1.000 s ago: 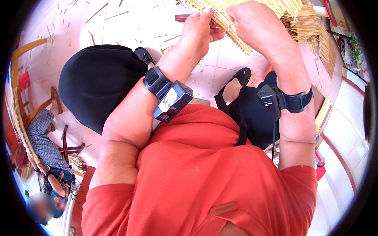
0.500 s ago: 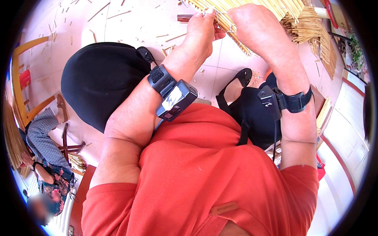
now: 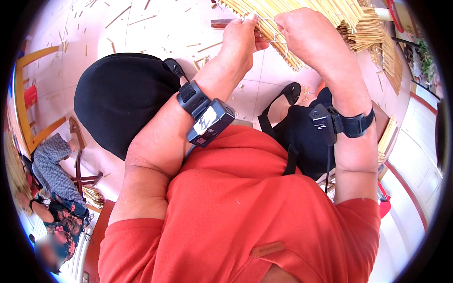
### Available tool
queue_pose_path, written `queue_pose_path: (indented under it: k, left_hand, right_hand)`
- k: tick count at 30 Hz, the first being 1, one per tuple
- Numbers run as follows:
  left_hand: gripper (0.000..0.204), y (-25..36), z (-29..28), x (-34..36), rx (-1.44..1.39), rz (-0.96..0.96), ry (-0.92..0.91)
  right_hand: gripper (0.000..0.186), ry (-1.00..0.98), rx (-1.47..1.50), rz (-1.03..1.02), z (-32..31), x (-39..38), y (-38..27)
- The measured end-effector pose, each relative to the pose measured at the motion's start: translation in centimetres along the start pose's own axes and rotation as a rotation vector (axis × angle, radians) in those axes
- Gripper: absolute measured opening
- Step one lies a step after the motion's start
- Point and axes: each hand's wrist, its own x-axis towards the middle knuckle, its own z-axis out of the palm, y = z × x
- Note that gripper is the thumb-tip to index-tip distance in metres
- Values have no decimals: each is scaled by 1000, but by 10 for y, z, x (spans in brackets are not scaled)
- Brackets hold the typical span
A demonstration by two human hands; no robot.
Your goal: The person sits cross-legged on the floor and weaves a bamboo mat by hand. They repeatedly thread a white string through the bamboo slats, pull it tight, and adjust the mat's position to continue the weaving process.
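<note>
The flat, yellow-stick mat (image 3: 270, 29) looks partly joined; what remains is unclear. The bare left hand (image 3: 239, 40) pinches its near edge; the bare right hand (image 3: 304, 30) curls over it, contents hidden.

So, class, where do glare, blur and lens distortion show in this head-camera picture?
Head view: glare bleaches the floor at upper left; the co-worker's head is blurred; the white panels bend near the right rim; the top edge crops the slatted mat.
</note>
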Motion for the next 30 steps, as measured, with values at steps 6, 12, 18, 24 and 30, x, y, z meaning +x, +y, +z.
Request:
queue_pose_path:
  k: [6, 12, 18, 24, 30]
  left_hand:
    - [27, -4, 4, 2, -32, -9, -21]
    - [23, -7, 9, 5, -58, -52, 40]
    - [18, -11, 12, 10, -79, -73, 55]
    - [17, -15, 11, 14, -84, -71, 61]
    - [25, -9, 14, 8, -24, -90, 55]
  right_hand:
    - [16, -14, -141, 36, 2, 2, 1]
    - [16, -92, -202, 97, 2, 3, 2]
    - [14, -106, -248, 62, 1, 0, -2]
    - [12, -200, -258, 97, 0, 6, -11]
    - [12, -214, -237, 77, 3, 7, -16]
